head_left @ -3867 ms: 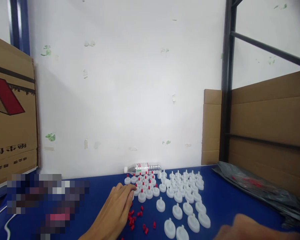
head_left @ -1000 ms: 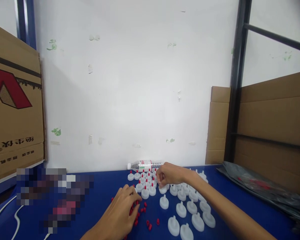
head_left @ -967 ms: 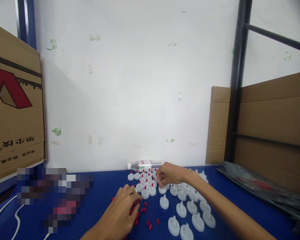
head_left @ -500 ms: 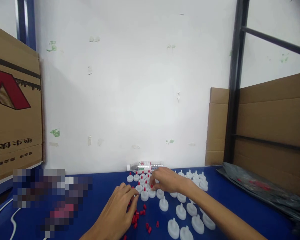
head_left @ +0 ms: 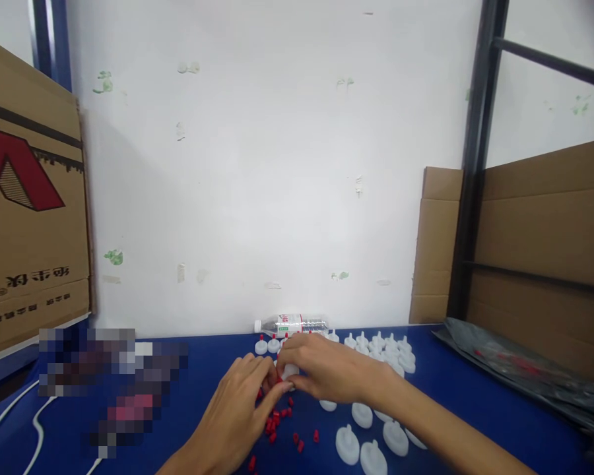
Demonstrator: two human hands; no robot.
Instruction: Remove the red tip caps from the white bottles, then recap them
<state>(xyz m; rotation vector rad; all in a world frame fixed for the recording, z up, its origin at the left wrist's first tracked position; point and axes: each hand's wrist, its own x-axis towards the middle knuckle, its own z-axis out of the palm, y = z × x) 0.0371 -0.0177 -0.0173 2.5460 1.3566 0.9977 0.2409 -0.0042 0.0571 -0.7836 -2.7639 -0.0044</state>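
Both hands meet low in the middle of a blue table (head_left: 208,369). My right hand (head_left: 327,373) pinches a white cap (head_left: 290,371) between thumb and fingers. My left hand (head_left: 237,412) has its fingertips closed together against that cap, with something small and red at the tips. Several loose small red plugs (head_left: 282,425) lie on the table just below the hands. Rows of white caps (head_left: 376,435) spread to the right and behind; those at the back left (head_left: 267,345) carry red tips.
A clear plastic bottle (head_left: 292,324) lies on its side against the white wall. Cardboard boxes stand at the left (head_left: 30,211) and right (head_left: 539,257), a black bag (head_left: 519,369) lies at the right, and white cables (head_left: 10,429) run at the lower left.
My right hand reached into the capped rows at the back, then drew a white cap towards me to meet my left hand, which rose from the red plugs.
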